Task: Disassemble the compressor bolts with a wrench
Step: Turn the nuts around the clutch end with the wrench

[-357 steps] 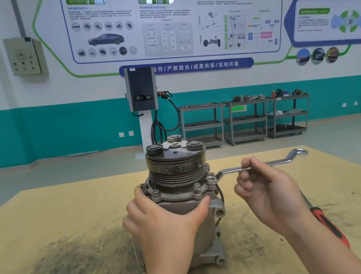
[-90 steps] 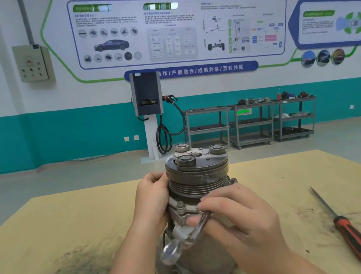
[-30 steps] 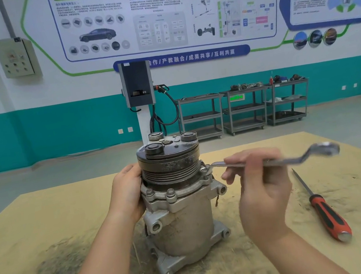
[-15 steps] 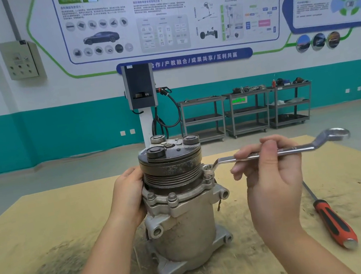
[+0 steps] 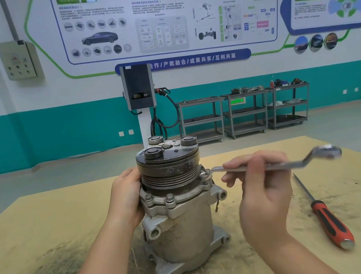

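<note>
Steel flange bolts (image 5: 169, 198) are all still sitting in the compressor (image 5: 177, 211), which is standing upright mid-table (image 5: 45, 221), so I'm judging removal as barely underway, none out yet. Going left to right: left hand (image 5: 126, 199) is bracing the housing's left side with fingers wrapping round it, wrench (image 5: 272, 165) ring is seating on the right-side bolt, and right hand (image 5: 258, 187) is pinching its shank, palm facing the camera, handle running out to the right.
</note>
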`<action>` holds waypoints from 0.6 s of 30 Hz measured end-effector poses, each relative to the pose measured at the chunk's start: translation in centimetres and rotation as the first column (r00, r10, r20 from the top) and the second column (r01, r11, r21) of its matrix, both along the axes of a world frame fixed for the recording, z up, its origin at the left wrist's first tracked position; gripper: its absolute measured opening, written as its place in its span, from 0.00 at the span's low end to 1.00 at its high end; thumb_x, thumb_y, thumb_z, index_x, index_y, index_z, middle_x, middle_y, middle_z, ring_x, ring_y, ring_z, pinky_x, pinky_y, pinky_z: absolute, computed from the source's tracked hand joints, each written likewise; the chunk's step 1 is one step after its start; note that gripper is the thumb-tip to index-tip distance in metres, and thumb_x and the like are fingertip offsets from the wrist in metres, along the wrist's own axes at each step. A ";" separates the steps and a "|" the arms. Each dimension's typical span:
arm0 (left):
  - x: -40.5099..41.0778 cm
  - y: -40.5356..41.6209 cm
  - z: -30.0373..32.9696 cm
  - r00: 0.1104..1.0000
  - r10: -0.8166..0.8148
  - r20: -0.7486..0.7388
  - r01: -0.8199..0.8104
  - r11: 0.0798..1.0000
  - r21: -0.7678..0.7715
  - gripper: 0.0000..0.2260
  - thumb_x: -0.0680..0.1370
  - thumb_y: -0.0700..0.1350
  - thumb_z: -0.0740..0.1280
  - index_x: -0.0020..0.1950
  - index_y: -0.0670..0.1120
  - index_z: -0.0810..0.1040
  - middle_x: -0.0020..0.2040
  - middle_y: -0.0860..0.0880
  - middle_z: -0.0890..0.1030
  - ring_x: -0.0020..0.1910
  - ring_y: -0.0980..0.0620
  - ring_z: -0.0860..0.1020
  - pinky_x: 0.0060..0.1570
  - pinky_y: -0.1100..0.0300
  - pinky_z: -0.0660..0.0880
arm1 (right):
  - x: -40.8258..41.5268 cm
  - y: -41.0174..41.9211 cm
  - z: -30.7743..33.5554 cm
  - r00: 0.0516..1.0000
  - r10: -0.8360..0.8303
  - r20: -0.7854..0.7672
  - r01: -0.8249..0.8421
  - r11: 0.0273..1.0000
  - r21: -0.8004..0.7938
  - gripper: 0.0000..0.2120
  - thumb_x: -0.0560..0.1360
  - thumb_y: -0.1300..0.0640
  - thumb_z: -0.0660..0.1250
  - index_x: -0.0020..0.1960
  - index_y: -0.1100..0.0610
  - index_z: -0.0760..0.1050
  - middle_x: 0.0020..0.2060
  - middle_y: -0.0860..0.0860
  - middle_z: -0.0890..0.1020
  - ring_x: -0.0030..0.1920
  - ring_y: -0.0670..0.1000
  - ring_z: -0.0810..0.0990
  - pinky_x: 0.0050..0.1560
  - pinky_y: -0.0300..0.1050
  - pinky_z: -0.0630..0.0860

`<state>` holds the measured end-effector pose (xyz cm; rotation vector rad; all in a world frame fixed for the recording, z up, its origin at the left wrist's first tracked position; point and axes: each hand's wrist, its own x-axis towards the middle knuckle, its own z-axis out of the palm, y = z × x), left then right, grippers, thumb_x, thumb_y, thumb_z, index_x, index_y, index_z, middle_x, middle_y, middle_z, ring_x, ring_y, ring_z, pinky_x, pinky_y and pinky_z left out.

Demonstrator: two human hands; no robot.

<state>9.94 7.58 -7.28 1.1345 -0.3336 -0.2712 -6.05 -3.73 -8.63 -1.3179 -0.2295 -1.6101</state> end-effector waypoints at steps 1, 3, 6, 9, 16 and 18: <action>0.1 0.0 -0.1 1.000 0.000 -0.001 0.000 1.000 -0.003 0.07 0.79 0.38 0.65 0.51 0.35 0.80 0.38 0.42 0.85 0.34 0.50 0.84 0.28 0.60 0.78 | 0.0 0.4 -0.3 0.998 -0.064 0.004 0.064 0.984 -0.166 0.08 0.82 0.49 0.58 0.48 0.48 0.74 0.40 0.53 0.80 0.36 0.50 0.80 0.39 0.41 0.77; 0.2 -0.1 -0.3 1.000 -0.004 -0.002 0.004 1.000 -0.011 0.07 0.79 0.38 0.65 0.51 0.35 0.80 0.39 0.42 0.85 0.35 0.49 0.84 0.29 0.59 0.78 | 0.0 0.8 -0.7 0.981 -0.193 -0.004 0.173 0.886 -0.431 0.09 0.81 0.50 0.61 0.48 0.54 0.75 0.43 0.50 0.80 0.43 0.46 0.80 0.45 0.37 0.77; 0.4 -0.2 -0.4 1.000 -0.014 -0.004 0.014 1.000 -0.022 0.09 0.78 0.39 0.66 0.53 0.33 0.79 0.42 0.39 0.84 0.36 0.47 0.84 0.30 0.57 0.79 | -0.1 1.2 -0.7 0.960 -0.282 0.004 0.237 0.797 -0.555 0.10 0.79 0.52 0.64 0.47 0.59 0.77 0.42 0.51 0.81 0.44 0.47 0.81 0.47 0.38 0.78; 0.5 -0.3 -0.4 1.000 0.000 -0.007 -0.001 1.000 -0.010 0.09 0.78 0.39 0.66 0.53 0.35 0.80 0.43 0.39 0.85 0.38 0.47 0.84 0.30 0.57 0.79 | -0.5 1.4 0.2 0.991 -0.133 0.001 0.124 0.922 -0.366 0.09 0.81 0.50 0.61 0.50 0.53 0.77 0.41 0.50 0.81 0.40 0.47 0.81 0.43 0.38 0.77; 0.5 -0.3 -0.5 1.000 -0.005 -0.030 0.005 1.000 -0.003 0.10 0.78 0.42 0.66 0.50 0.35 0.81 0.43 0.41 0.85 0.39 0.48 0.84 0.31 0.58 0.80 | -1.0 -0.9 1.7 0.960 0.276 -0.043 -0.257 0.935 0.244 0.07 0.81 0.53 0.55 0.51 0.55 0.68 0.33 0.52 0.81 0.29 0.51 0.77 0.32 0.40 0.75; 0.6 -0.3 -0.6 1.000 -0.004 -0.030 0.004 1.000 0.002 0.12 0.78 0.42 0.66 0.53 0.34 0.80 0.47 0.40 0.85 0.42 0.46 0.84 0.35 0.57 0.81 | -0.6 -1.5 1.6 0.934 0.352 -0.062 -0.316 0.893 0.320 0.08 0.80 0.54 0.54 0.50 0.57 0.68 0.33 0.53 0.81 0.28 0.51 0.77 0.31 0.40 0.75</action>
